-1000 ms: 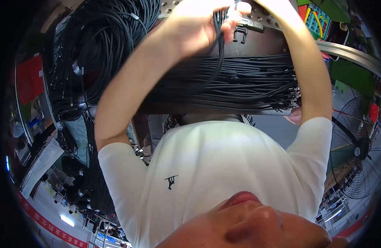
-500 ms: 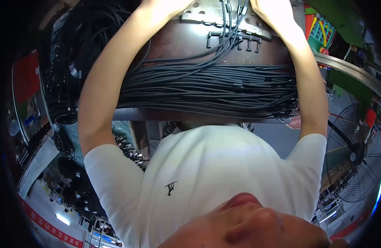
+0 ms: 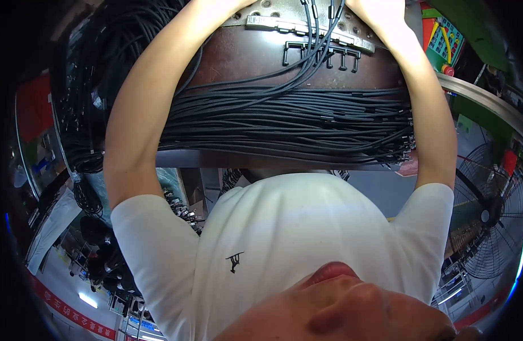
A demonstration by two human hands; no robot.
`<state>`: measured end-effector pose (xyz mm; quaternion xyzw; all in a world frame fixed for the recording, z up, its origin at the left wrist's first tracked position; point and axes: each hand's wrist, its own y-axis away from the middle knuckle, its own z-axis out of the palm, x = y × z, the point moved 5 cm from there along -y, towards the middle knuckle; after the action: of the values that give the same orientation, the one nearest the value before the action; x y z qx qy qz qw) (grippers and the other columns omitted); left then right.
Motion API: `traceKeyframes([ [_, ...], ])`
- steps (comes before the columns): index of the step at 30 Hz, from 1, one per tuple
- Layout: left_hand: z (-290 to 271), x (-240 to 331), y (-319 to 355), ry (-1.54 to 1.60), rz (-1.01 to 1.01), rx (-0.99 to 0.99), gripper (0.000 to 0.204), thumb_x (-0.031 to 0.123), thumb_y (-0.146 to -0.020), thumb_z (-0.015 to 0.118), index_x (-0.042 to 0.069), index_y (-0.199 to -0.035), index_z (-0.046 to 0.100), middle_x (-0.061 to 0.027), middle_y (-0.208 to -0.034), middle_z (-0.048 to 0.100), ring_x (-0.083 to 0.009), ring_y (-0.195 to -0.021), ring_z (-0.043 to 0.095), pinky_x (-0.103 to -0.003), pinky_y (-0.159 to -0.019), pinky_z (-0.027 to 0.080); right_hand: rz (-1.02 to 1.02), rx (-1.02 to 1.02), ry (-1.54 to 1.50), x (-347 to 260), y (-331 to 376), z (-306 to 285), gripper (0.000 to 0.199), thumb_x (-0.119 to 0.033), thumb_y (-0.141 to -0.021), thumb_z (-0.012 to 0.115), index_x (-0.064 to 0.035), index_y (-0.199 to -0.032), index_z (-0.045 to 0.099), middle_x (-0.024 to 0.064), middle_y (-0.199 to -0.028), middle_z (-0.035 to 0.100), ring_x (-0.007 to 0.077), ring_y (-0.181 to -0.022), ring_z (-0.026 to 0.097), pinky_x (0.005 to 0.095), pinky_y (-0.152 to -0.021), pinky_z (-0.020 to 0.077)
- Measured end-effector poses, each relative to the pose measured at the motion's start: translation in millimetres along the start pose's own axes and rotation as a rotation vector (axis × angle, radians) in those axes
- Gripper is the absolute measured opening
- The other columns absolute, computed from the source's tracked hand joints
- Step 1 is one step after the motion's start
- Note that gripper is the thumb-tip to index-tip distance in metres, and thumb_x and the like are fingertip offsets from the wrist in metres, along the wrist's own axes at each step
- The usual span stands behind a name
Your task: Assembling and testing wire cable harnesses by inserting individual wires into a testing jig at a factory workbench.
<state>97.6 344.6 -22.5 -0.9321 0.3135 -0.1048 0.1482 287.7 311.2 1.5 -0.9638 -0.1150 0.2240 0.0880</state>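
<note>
Overhead, both forearms stretch to the pale perforated metal plate [image 3: 295, 17] on the brown counter [image 3: 256, 57], above bundled black cables [image 3: 284, 122]. Right hand [image 3: 386, 17] rests there, grip unclear; left hand is cropped.

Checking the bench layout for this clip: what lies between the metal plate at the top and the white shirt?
In the head view, a brown bench top with a thick bundle of black cables across it lies between the metal plate and the shirt.
</note>
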Motion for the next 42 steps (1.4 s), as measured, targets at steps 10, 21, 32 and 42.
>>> traceKeyframes([
  [10, -34.0, 4.5, 2.9, 0.36, -0.535, -0.148, 0.032, 0.032, -0.088, 0.057, 0.005, -0.104, 0.064, -0.0152, -0.106, 0.063, -0.0267, -0.099, 0.059, -0.04, -0.085, 0.047, -0.127, 0.312, -0.342, 21.7, -0.5, -3.3, 0.034, -0.03, -0.085, 0.067, -0.0024, -0.104, 0.065, 0.0142, -0.09, 0.067, 0.0264, -0.081, 0.063, 0.037, -0.074, 0.0502],
  [21, 11.8, -13.5, -6.7, 0.082, -0.204, 0.124, 0.033, 0.033, -0.088, 0.057, 0.005, -0.104, 0.063, -0.0151, -0.108, 0.062, -0.0288, -0.101, 0.057, -0.042, -0.088, 0.044, 0.396, -0.185, -0.154, 22.8, 0.9, -5.6, 0.036, -0.037, -0.086, 0.065, -0.0021, -0.083, 0.069, 0.0081, -0.064, 0.064, 0.0194, -0.058, 0.06, 0.0344, -0.06, 0.0503],
  [32, -8.9, 2.5, 2.6, 0.091, -0.21, 0.087, 0.032, 0.033, -0.087, 0.056, 0.004, -0.099, 0.064, -0.0169, -0.096, 0.065, -0.0311, -0.089, 0.061, -0.043, -0.082, 0.047, -0.079, 0.17, -0.278, 24.1, 8.0, -10.8, 0.036, -0.026, -0.085, 0.07, -0.0006, -0.11, 0.063, 0.016, -0.105, 0.065, 0.0281, -0.096, 0.062, 0.0366, -0.085, 0.0491],
  [42, -66.9, 34.7, 70.7, 0.155, -0.213, 0.058, 0.038, 0.026, -0.094, 0.056, -0.003, -0.118, 0.057, -0.0112, -0.104, 0.065, -0.0231, -0.097, 0.062, -0.035, -0.081, 0.049, -0.338, 0.243, -0.043, 15.9, 69.9, -41.6, 0.036, -0.007, -0.088, 0.063, 0.0007, -0.122, 0.058, 0.0165, -0.122, 0.06, 0.0255, -0.102, 0.063, 0.033, -0.087, 0.0481],
])
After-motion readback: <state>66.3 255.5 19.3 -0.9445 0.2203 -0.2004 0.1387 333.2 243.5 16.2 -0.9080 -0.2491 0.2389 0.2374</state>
